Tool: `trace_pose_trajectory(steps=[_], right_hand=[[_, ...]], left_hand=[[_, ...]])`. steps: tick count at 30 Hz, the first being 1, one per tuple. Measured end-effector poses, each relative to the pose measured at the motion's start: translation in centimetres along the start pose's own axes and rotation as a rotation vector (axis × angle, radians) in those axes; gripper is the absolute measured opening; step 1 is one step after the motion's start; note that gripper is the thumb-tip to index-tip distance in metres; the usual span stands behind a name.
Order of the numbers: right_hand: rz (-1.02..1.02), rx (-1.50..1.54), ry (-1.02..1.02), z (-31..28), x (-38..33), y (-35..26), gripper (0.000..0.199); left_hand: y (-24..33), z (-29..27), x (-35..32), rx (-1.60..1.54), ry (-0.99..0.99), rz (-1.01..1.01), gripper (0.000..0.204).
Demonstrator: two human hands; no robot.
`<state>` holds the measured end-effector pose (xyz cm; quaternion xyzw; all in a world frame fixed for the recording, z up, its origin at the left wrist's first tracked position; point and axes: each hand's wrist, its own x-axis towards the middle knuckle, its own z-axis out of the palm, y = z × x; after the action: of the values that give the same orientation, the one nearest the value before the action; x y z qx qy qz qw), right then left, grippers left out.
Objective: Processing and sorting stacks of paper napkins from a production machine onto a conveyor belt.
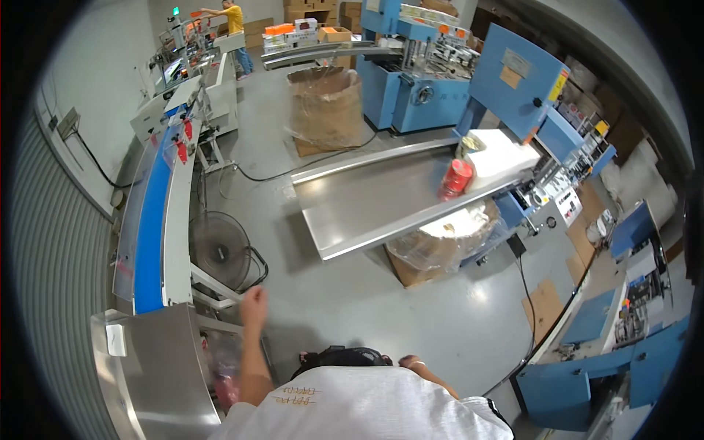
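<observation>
The left hand [254, 299] is raised with its grip curled shut and empty, nearest the steel chute [158, 374] by the blue conveyor [150, 220], probably mid-stride. The right hand [412, 361] is mostly hidden, so its grip can't be told.

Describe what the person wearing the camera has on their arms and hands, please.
Both arms are bare from the short sleeves down. The left hand and right hand wear no gloves, and no watch or band shows. The white T-shirt has gold lettering near one sleeve and dark trim on the other.
</observation>
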<state>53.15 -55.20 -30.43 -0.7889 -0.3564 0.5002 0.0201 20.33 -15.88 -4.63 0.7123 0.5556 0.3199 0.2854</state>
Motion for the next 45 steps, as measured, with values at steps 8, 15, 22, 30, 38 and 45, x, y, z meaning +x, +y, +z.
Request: trace_pose_trajectory(steps=[8, 15, 22, 30, 38, 45], right_hand=[[0.03, -0.022, 0.132, -0.3, -8.0, 10.8, 0.022], [0.451, 1.26, 0.349, -0.9, -8.2, 11.9, 0.015], [0.287, 1.398, 0.391, -3.4, -8.9, 12.3, 0.005], [0.136, 1.586, 0.425, -18.8, -5.0, 8.1, 0.013], [-0.298, 1.064, 0.857, -41.4, -1.1, -1.5, 0.02], [-0.775, -0.011, 1.338, -59.1, -4.0, -13.9, 0.035]], left_hand=[[16.5, 14.5, -8.1, -0.104, -0.518, 0.5, 0.021], [25.2, 19.1, -9.1, -0.107, -0.675, 0.621, 0.022], [31.5, 25.0, -7.9, -0.163, -0.73, 0.72, 0.02], [36.9, 32.5, -0.7, -0.409, -0.425, 0.613, 0.022], [40.1, 40.4, 8.3, -0.247, -0.361, 0.546, 0.063], [41.4, 45.6, 12.9, -0.082, -0.366, 0.656, 0.092]])
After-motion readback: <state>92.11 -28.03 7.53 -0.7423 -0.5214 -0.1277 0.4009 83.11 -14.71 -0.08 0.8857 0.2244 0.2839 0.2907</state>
